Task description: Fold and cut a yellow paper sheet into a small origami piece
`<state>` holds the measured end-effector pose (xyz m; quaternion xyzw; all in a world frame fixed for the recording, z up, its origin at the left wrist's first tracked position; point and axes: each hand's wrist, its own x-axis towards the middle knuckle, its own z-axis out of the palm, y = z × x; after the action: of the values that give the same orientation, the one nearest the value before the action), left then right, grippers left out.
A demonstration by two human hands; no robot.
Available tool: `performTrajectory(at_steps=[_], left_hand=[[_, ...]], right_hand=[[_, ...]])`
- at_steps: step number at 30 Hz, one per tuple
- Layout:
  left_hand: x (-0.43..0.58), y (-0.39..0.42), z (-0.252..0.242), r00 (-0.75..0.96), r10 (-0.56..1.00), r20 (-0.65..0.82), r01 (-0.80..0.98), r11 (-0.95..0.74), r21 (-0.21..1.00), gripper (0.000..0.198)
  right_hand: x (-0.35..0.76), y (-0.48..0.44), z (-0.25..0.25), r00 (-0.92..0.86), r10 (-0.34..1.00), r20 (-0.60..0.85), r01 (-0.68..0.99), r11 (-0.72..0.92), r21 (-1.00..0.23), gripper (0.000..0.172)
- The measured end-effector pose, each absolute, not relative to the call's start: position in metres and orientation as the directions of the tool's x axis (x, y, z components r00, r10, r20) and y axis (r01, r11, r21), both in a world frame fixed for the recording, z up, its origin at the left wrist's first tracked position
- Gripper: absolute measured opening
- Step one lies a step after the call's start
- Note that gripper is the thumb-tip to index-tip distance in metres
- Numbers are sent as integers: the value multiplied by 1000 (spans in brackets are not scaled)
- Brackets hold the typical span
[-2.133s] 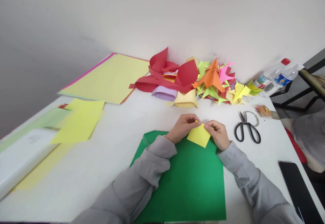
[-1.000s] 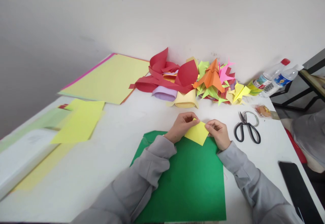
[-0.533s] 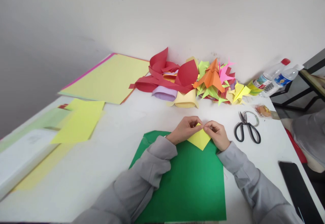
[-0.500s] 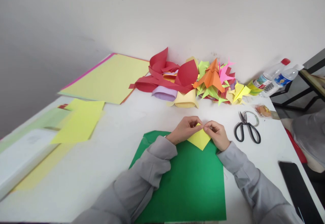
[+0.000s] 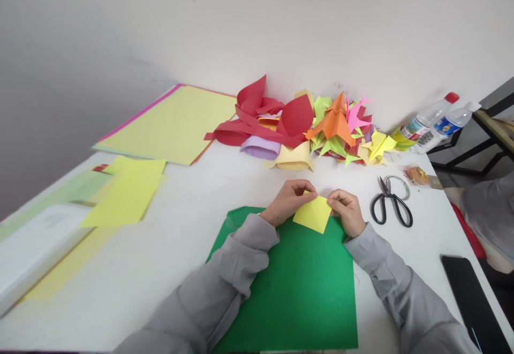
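A small yellow paper square (image 5: pixel 313 215) is held up above the top part of a green sheet (image 5: pixel 297 284). My left hand (image 5: pixel 289 200) pinches its upper left corner between thumb and fingers. At the upper right corner, my right hand (image 5: pixel 347 210) grips the same paper in a pinch. The paper looks flat, with one corner pointing down toward the green sheet. Black-handled scissors (image 5: pixel 389 204) lie to the right of my right hand, partly open.
Folded paper shapes (image 5: pixel 335 121) and red paper pieces (image 5: pixel 277 121) pile up by the wall. Two bottles (image 5: pixel 439 126) stand back right, a black phone (image 5: pixel 474 300) lies right. Large sheets (image 5: pixel 172 123), yellow papers (image 5: pixel 126 190) and a white box (image 5: pixel 40 241) are left. A person (image 5: pixel 490 215) sits far right.
My hands have moved apart, from nearly touching at the top corner to separate corners. The yellow paper has turned, and more of its upper edge shows between them.
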<state>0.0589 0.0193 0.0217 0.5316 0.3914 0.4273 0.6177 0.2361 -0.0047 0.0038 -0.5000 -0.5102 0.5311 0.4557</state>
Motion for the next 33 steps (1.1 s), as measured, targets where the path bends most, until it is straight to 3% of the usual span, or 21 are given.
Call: performTrajectory(at_steps=[6,13,20,27,33], left_hand=[[60,19,26,414,909,46,18,-59,998,19],[60,18,24,388,921,32,14,-40,999,19],[61,20,19,258,964,-58,-131,94,987,29],[60,21,17,249,949,-195,-307,268,913,35],[60,24,13,211,967,-143,-399,218,890,37]], right_hand=[[231,-6,12,-121,992,-27,92,-16,-996,21],[231,-5,7,-88,996,-32,79,-25,-997,25],[234,-4,2,-30,998,-52,20,-51,-999,28],[233,-3,3,49,998,-35,-13,-34,-999,31],[233,-2,2,29,999,-41,-36,-40,-999,35]])
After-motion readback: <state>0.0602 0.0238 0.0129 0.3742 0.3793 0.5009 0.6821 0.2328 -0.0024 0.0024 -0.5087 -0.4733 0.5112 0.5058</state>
